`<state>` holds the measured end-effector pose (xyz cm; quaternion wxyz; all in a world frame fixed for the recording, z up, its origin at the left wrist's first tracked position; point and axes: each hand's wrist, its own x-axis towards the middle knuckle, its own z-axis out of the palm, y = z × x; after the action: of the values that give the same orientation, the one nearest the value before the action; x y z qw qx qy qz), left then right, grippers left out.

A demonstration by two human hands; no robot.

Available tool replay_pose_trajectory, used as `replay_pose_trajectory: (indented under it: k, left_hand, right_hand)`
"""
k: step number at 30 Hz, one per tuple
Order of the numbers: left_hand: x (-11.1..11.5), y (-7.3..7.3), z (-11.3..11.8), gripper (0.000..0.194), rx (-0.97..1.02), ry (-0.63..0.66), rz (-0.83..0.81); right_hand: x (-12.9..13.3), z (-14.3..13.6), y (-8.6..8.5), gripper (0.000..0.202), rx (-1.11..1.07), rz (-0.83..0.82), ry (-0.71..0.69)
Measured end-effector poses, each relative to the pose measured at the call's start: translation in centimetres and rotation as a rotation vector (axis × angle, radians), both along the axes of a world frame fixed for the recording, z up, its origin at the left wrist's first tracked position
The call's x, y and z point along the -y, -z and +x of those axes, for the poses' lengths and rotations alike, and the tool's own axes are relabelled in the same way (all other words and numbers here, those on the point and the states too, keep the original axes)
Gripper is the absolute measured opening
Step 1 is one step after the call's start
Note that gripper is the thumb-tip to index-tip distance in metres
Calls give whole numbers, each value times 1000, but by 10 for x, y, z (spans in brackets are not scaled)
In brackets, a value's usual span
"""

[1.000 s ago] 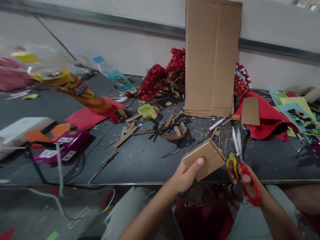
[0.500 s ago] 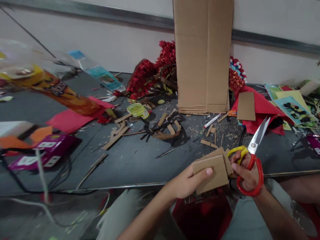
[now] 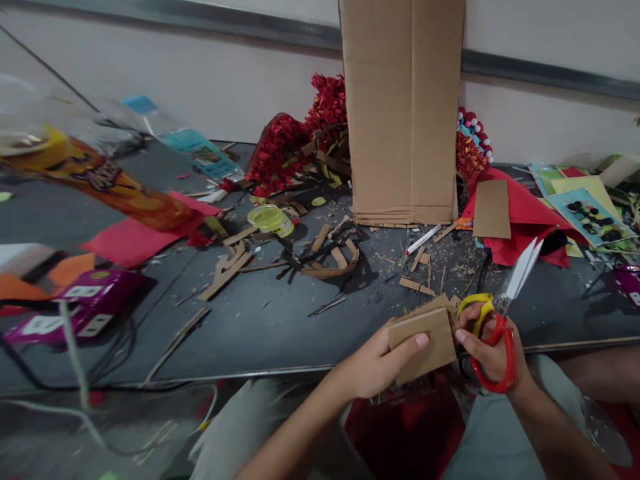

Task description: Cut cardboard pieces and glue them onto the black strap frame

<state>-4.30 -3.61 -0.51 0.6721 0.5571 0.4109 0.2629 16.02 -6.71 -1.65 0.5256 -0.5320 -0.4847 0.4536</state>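
My left hand (image 3: 383, 360) is closed on a few small squares of cardboard (image 3: 425, 343), its thumb flat on the top piece. In my right hand (image 3: 493, 350) are scissors (image 3: 509, 370) with one red and one yellow handle loop; their blades point up and away, over the table. The fingertips of my right hand are at the right edge of the cardboard squares. Both hands are at the table's front edge, above my lap.
A tall cardboard panel (image 3: 405, 113) stands at the back. Cardboard scraps (image 3: 330, 260), a marker (image 3: 423, 240), a yellow tub (image 3: 271, 221) and red paper (image 3: 525, 207) lie across the dark table (image 3: 280, 333). At the left are an orange bottle (image 3: 125, 187) and a purple box (image 3: 85, 303).
The scissors have tilted in my right hand, their handles shifting slightly left and the blades looking closer together. The view has shifted a little.
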Motion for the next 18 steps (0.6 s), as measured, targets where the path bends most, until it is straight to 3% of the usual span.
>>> replay_pose_trajectory:
  k: [4, 9, 13, 18]
  left_hand:
    - [-3, -6, 4, 64, 174, 21, -125]
    - [-3, -10, 7, 66, 212, 5, -215]
    - [-5, -9, 8, 68, 150, -47, -153]
    - [-11, -7, 11, 67, 70, -118, -47]
  right_hand:
    - [-2, 0, -2, 29, -71, -73, -22]
    - [-6, 2, -6, 35, -132, -181, -100]
    - [-9, 3, -7, 38, -167, -234, -132]
    - [-12, 3, -8, 37, -124, -161, -133]
